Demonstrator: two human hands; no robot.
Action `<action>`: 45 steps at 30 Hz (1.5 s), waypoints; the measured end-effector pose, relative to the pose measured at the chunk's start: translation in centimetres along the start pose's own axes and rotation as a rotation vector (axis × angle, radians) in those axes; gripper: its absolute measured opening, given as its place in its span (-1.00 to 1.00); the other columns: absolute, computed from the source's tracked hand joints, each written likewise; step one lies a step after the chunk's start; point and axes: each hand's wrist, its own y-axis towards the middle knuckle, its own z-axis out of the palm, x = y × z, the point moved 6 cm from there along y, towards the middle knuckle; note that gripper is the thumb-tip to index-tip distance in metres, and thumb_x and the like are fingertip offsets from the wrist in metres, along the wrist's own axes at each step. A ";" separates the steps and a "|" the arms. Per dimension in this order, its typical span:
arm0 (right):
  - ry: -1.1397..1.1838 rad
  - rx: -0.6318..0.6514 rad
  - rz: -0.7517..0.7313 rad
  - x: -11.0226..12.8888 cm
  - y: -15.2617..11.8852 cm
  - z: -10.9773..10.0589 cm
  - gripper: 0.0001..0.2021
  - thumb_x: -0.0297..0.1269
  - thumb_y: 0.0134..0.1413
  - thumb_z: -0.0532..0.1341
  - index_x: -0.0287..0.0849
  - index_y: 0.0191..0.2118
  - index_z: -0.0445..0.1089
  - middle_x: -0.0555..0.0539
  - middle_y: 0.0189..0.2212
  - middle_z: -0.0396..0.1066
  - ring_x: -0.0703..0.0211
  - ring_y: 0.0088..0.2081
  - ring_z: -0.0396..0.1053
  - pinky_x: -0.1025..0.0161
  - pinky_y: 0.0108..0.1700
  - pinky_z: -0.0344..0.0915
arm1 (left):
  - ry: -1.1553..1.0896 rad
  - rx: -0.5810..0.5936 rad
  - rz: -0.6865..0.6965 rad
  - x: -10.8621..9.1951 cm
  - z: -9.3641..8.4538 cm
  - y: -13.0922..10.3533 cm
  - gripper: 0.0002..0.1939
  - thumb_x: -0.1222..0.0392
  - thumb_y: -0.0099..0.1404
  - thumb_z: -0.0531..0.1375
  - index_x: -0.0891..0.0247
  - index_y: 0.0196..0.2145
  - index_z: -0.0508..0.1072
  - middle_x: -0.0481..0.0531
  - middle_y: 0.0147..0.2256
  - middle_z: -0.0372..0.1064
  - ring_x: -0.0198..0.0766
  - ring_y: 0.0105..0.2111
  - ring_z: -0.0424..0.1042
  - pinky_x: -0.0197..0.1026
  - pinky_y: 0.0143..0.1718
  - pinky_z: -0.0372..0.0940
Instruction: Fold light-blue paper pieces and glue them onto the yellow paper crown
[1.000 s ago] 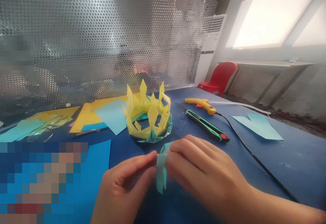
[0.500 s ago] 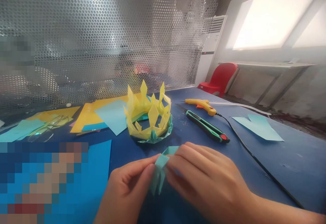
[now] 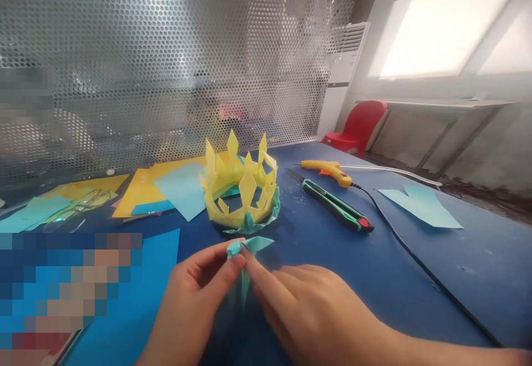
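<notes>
A small folded piece of teal paper (image 3: 258, 242) is between my hands at the front of the table. My left hand (image 3: 195, 291) pinches its left end between thumb and forefinger. The forefinger of my right hand (image 3: 318, 305) presses on the paper's middle; its other fingers are curled and partly hidden. Thin teal strips hang below the fingertips. Just beyond stands a yellow folded-paper crown (image 3: 247, 188) with pointed spikes and teal trim (image 3: 248, 224) along its lower front and right side.
A yellow glue gun (image 3: 326, 171) and a black-and-teal cutter (image 3: 334, 205) lie right of the crown; a black cord (image 3: 399, 247) runs toward me. Teal paper (image 3: 421, 208) lies farther right. Left are yellow sheets (image 3: 135, 191), glasses (image 3: 81, 211), a blue sheet (image 3: 153, 277) and a blurred-out area.
The folded paper has shifted slightly left and turned, its pointed end now stretching right. My right hand has come down and left, its forefinger now extended onto the paper.
</notes>
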 end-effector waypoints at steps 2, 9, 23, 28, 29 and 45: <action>0.042 -0.056 0.001 -0.2 0.3 -0.7 -0.73 -0.51 0.20 0.05 -0.38 -0.01 0.33 0.02 -0.57 0.42 0.22 -0.61 0.31 0.24 -0.55 0.19 | -0.003 -0.016 -0.003 0.1 -0.1 0.0 -0.66 -0.10 0.06 0.41 0.17 -0.30 0.63 -0.09 -0.36 0.61 -0.28 -0.24 0.55 -0.43 -0.23 0.39; 0.447 -0.212 0.125 -2.4 0.8 -2.4 -0.62 -0.52 0.17 0.15 -0.19 0.09 0.19 -0.05 -0.17 0.45 0.31 -0.25 0.43 0.40 -0.23 0.37 | 0.089 0.013 0.051 -0.3 0.2 0.0 -0.56 -0.21 0.20 0.26 0.24 -0.54 0.43 -0.11 -0.61 0.39 -0.35 -0.51 0.35 -0.38 -0.43 0.25; 0.877 0.039 0.273 -4.7 2.1 -0.5 -0.80 -0.60 0.03 0.23 -0.21 -0.24 0.46 -0.01 -0.32 0.46 0.29 -0.31 0.43 0.34 -0.22 0.42 | 0.227 0.195 0.015 -0.2 1.1 -0.8 -0.70 -0.11 0.28 0.19 0.17 -0.25 0.45 -0.12 -0.49 0.27 -0.29 -0.43 0.23 -0.33 -0.41 0.18; 0.995 0.134 0.273 -4.7 2.3 -0.2 -0.86 -0.57 0.03 0.26 -0.23 -0.28 0.43 0.00 -0.33 0.45 0.30 -0.30 0.42 0.35 -0.19 0.42 | 0.297 0.244 0.049 -0.7 1.4 -0.9 -0.72 -0.07 0.31 0.13 0.19 -0.40 0.39 -0.13 -0.52 0.20 -0.31 -0.45 0.18 -0.33 -0.44 0.13; 1.006 0.172 0.239 -4.6 2.3 -0.2 -0.87 -0.56 0.03 0.28 -0.24 -0.30 0.43 0.00 -0.33 0.44 0.30 -0.29 0.42 0.35 -0.18 0.41 | 0.307 0.262 0.048 -0.7 1.6 -1.0 -0.72 -0.04 0.30 0.13 0.19 -0.42 0.37 -0.13 -0.51 0.19 -0.32 -0.45 0.17 -0.33 -0.44 0.12; 1.318 0.197 0.221 -4.1 2.1 -0.5 -0.92 -0.43 0.14 0.27 -0.23 -0.30 0.33 -0.01 -0.35 0.37 0.32 -0.32 0.43 0.33 -0.23 0.43 | 0.089 0.342 -0.043 -1.3 2.6 -2.5 -0.50 -0.31 0.08 0.30 0.24 -0.47 0.41 -0.12 -0.63 0.31 -0.44 -0.66 0.26 -0.40 -0.60 0.14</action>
